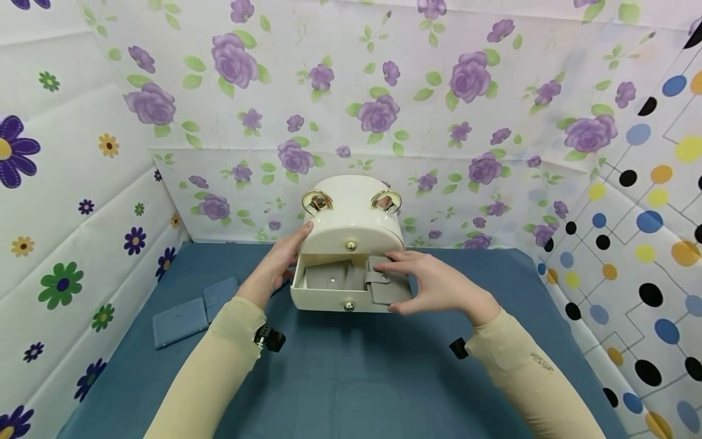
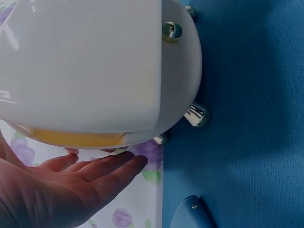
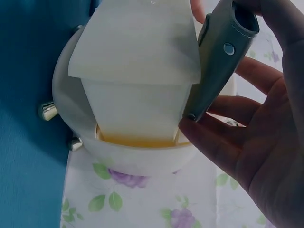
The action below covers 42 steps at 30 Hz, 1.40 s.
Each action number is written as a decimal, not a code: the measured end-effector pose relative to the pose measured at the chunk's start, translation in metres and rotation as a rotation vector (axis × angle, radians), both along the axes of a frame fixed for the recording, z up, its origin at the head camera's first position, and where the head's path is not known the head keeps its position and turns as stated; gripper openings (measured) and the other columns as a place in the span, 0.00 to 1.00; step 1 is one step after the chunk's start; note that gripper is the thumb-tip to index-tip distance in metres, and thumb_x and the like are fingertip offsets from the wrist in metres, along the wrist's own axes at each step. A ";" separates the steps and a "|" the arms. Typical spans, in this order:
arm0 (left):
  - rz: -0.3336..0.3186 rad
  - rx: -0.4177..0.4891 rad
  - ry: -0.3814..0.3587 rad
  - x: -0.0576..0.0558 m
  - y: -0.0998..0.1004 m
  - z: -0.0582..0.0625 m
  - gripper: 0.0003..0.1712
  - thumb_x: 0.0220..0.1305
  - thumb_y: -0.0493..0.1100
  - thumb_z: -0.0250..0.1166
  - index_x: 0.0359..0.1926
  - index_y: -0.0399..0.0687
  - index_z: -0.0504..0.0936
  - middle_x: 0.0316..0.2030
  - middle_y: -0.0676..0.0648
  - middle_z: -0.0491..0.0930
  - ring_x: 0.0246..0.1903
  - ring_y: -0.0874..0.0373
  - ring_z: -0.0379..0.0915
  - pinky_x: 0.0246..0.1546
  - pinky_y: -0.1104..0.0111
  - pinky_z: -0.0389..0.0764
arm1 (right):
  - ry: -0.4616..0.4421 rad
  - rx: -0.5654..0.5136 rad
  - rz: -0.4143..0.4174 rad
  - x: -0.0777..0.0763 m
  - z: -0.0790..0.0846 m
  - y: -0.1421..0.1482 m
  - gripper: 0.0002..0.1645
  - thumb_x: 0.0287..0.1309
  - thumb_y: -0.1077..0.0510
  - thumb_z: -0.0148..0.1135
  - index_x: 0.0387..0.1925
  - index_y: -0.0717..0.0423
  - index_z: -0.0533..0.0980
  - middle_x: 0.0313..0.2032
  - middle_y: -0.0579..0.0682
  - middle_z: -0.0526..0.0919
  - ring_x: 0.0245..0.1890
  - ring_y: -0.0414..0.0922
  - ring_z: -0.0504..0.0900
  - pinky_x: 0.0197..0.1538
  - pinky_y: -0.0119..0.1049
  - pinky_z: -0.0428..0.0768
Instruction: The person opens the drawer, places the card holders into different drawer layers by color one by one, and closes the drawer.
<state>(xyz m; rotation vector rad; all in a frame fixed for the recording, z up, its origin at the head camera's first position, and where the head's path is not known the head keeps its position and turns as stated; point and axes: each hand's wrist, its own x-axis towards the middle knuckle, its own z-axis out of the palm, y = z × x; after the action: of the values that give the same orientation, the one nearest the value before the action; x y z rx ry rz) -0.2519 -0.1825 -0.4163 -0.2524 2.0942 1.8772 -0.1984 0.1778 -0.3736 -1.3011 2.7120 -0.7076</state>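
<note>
A cream storage box (image 1: 351, 213) with a rounded top and two gold rings stands near the back of the table, its lower drawer (image 1: 318, 300) pulled out. Inside the drawer lies a grey pouch (image 1: 323, 277) with a small snap. My right hand (image 1: 436, 281) pinches a second grey snap case (image 3: 216, 59) between thumb and fingers. This case overlaps the drawer's right edge, tilted beside the drawer wall in the right wrist view. Against the box's left side rests my left hand (image 1: 276, 263); its fingers (image 2: 111, 175) are extended along the box in the left wrist view.
Left of the box, a blue flat case (image 1: 180, 323) and a smaller blue one (image 1: 220, 294) lie on the blue tablecloth (image 1: 340, 378). Behind the box hangs a flowered curtain (image 1: 340, 79). Short metallic feet (image 2: 195, 115) stick out beneath the box.
</note>
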 end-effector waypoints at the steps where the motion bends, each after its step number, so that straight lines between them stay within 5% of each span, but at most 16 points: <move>1: -0.003 -0.002 -0.001 0.000 0.000 0.000 0.62 0.62 0.86 0.58 0.81 0.50 0.64 0.71 0.36 0.73 0.69 0.39 0.73 0.65 0.41 0.71 | 0.003 0.012 -0.002 0.000 0.000 -0.001 0.46 0.59 0.38 0.79 0.76 0.38 0.74 0.77 0.54 0.69 0.78 0.57 0.65 0.71 0.63 0.72; 15: -0.006 -0.001 0.005 0.002 0.000 0.002 0.61 0.63 0.85 0.58 0.81 0.49 0.65 0.72 0.36 0.72 0.70 0.38 0.72 0.65 0.39 0.71 | -0.010 0.023 -0.014 -0.004 -0.003 -0.006 0.48 0.58 0.30 0.78 0.75 0.42 0.76 0.78 0.56 0.68 0.69 0.53 0.78 0.66 0.56 0.79; 21: -0.007 -0.002 0.014 0.001 -0.001 0.000 0.61 0.63 0.86 0.57 0.82 0.50 0.63 0.72 0.36 0.72 0.70 0.38 0.71 0.65 0.38 0.70 | 0.073 -0.036 -0.042 -0.005 -0.009 -0.007 0.43 0.58 0.32 0.78 0.69 0.48 0.82 0.72 0.56 0.77 0.64 0.52 0.83 0.63 0.54 0.82; 24: -0.002 0.003 0.013 0.001 -0.001 0.000 0.61 0.63 0.85 0.57 0.82 0.50 0.63 0.71 0.35 0.73 0.70 0.38 0.72 0.65 0.38 0.71 | 0.097 -0.062 -0.062 -0.005 -0.011 -0.008 0.39 0.58 0.36 0.79 0.66 0.51 0.84 0.69 0.57 0.80 0.57 0.50 0.87 0.59 0.52 0.84; 27: 0.002 0.008 0.012 0.001 0.001 0.000 0.61 0.64 0.85 0.58 0.82 0.49 0.62 0.71 0.35 0.73 0.70 0.38 0.72 0.65 0.39 0.72 | 0.100 -0.076 -0.073 -0.005 -0.012 -0.008 0.35 0.61 0.40 0.79 0.64 0.52 0.85 0.68 0.57 0.81 0.40 0.42 0.90 0.53 0.50 0.86; 32: 0.000 0.006 0.012 0.001 0.001 0.001 0.61 0.64 0.84 0.58 0.83 0.49 0.62 0.72 0.35 0.72 0.70 0.38 0.72 0.65 0.39 0.72 | 0.091 -0.089 -0.081 -0.004 -0.013 -0.010 0.29 0.66 0.45 0.77 0.64 0.53 0.85 0.68 0.57 0.81 0.16 0.28 0.73 0.43 0.45 0.82; 38: -0.003 0.002 0.012 0.001 0.001 0.001 0.61 0.63 0.85 0.58 0.83 0.51 0.63 0.72 0.36 0.72 0.70 0.38 0.72 0.65 0.39 0.71 | 0.070 -0.092 -0.094 -0.003 -0.012 -0.010 0.29 0.66 0.45 0.77 0.64 0.52 0.85 0.67 0.56 0.81 0.14 0.30 0.71 0.38 0.42 0.78; 42: -0.006 0.001 0.010 0.001 0.000 0.000 0.61 0.63 0.86 0.58 0.83 0.51 0.63 0.72 0.36 0.71 0.70 0.38 0.71 0.66 0.38 0.71 | 0.071 -0.115 -0.102 -0.003 -0.012 -0.010 0.28 0.65 0.46 0.78 0.63 0.52 0.86 0.66 0.55 0.83 0.26 0.36 0.84 0.42 0.44 0.83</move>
<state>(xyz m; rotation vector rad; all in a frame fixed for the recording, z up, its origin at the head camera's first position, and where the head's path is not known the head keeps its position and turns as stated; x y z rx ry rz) -0.2508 -0.1824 -0.4161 -0.2371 2.0982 1.8796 -0.2014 0.1676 -0.3860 -1.2404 2.8502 -0.8542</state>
